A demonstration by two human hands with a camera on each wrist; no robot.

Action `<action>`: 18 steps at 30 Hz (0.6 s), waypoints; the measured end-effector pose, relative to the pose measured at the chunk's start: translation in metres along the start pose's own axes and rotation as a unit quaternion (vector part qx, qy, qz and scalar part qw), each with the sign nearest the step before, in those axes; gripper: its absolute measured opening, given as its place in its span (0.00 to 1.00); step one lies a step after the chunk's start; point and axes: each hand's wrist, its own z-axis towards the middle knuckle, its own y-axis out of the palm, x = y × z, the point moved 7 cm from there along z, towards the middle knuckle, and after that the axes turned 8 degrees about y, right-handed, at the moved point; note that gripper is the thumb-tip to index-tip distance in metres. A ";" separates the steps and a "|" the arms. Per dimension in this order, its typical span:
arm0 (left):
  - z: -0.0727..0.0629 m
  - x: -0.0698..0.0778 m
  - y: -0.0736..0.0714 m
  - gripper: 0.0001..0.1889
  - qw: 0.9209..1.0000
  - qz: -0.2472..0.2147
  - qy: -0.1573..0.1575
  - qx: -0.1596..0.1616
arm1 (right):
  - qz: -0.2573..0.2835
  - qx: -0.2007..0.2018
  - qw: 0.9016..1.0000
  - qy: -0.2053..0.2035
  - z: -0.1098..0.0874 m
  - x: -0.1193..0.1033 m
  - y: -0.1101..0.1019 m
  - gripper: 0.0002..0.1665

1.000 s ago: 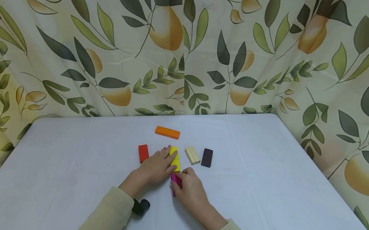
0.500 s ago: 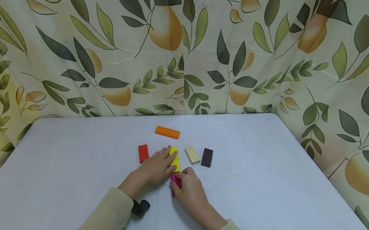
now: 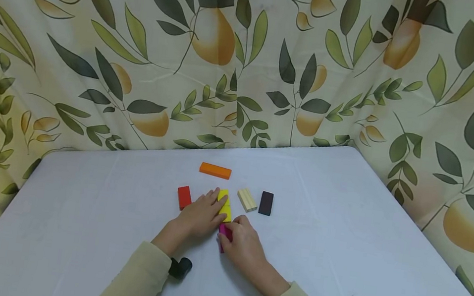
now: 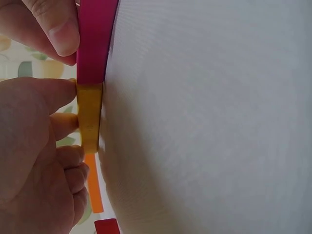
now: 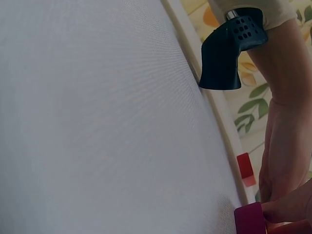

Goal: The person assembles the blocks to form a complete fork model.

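Head: on the surface (image 3: 339,261), the magenta block (image 3: 223,231) is pinched by the right hand (image 3: 247,244), grip narrow; the yellow block (image 3: 225,209) is touched by the left hand (image 3: 199,215), grip unclosed; left wrist: both blocks are seen end to end; right wrist: a red block (image 5: 245,165) is seen beyond.

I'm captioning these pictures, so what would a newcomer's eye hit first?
Probably the bright yellow block on the white table, touched by the left hand and end to end with the magenta block the right hand pinches. Behind, a fruit-and-leaf curtain stands out.
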 end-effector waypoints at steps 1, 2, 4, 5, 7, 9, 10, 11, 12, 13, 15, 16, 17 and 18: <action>0.000 0.000 0.000 0.32 1.000 0.000 0.001 0.000 | 0.000 0.000 1.000 0.000 0.000 0.000 0.000 0.19; -0.001 0.001 -0.001 0.32 1.000 -0.001 0.001 0.000 | 0.000 -0.001 1.000 0.001 0.000 0.000 0.000 0.19; -0.002 0.002 -0.002 0.32 1.000 -0.002 0.001 0.001 | -0.001 -0.001 1.000 0.002 0.000 0.000 0.000 0.19; -0.002 0.002 -0.002 0.32 1.000 -0.002 0.002 0.002 | -0.001 -0.001 1.000 0.003 0.000 0.000 0.000 0.19; -0.002 0.002 -0.002 0.32 1.000 -0.002 0.001 0.002 | -0.002 -0.002 1.000 0.005 0.000 -0.001 0.001 0.19; -0.002 0.002 -0.002 0.32 1.000 -0.001 -0.001 0.001 | -0.002 -0.003 1.000 0.007 0.000 -0.001 0.001 0.19; -0.002 0.002 -0.002 0.32 1.000 -0.001 0.000 0.001 | -0.003 -0.003 1.000 0.007 0.000 -0.002 0.001 0.19; -0.002 0.001 -0.002 0.32 1.000 -0.002 0.000 0.002 | -0.003 -0.002 1.000 0.007 0.001 -0.002 0.001 0.19; -0.002 0.001 -0.002 0.32 1.000 -0.003 0.000 0.002 | -0.002 -0.002 1.000 0.007 0.001 -0.002 0.001 0.19; -0.002 0.001 -0.002 0.32 1.000 -0.003 0.000 0.002 | -0.002 -0.002 1.000 0.007 0.001 -0.002 0.001 0.19; -0.002 0.002 -0.002 0.32 1.000 -0.005 0.002 0.004 | -0.001 -0.002 1.000 0.007 0.001 -0.002 0.001 0.20; -0.002 0.002 -0.002 0.32 1.000 -0.006 0.003 0.006 | -0.002 -0.001 1.000 0.007 0.001 -0.002 0.001 0.20; -0.003 0.002 -0.003 0.32 1.000 -0.006 0.002 0.007 | -0.001 -0.001 1.000 0.006 0.001 -0.002 0.001 0.20; -0.003 0.002 -0.003 0.32 1.000 -0.006 0.002 0.007 | -0.001 -0.001 1.000 0.006 0.001 -0.002 0.001 0.20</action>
